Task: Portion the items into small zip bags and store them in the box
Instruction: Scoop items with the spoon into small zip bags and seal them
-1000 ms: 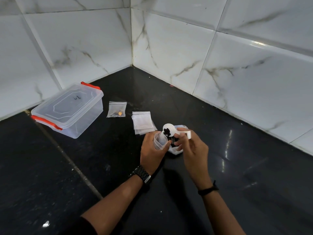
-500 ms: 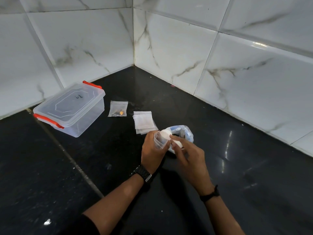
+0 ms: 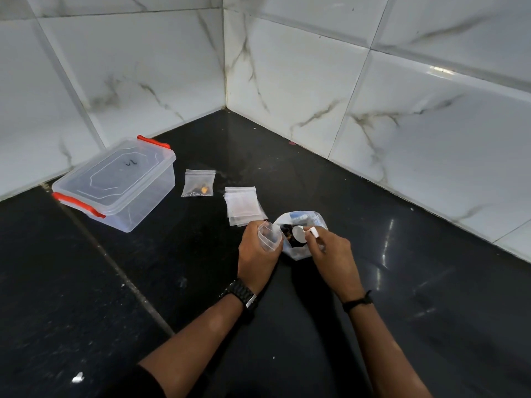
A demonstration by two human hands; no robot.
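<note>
Our left hand [image 3: 258, 251] grips an open small zip bag [image 3: 269, 234]; our right hand [image 3: 330, 254] pinches a white scoop [image 3: 300, 233] inside the supply bag [image 3: 304, 225]. Empty bags [image 3: 241, 203], a filled bag [image 3: 198, 183] and the lidded box [image 3: 115, 185] lie leftward.

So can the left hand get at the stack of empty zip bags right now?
Probably not as it stands. The stack of empty zip bags lies uncovered just beyond the left hand, but that hand's grip is occupied holding an open zip bag.
</note>
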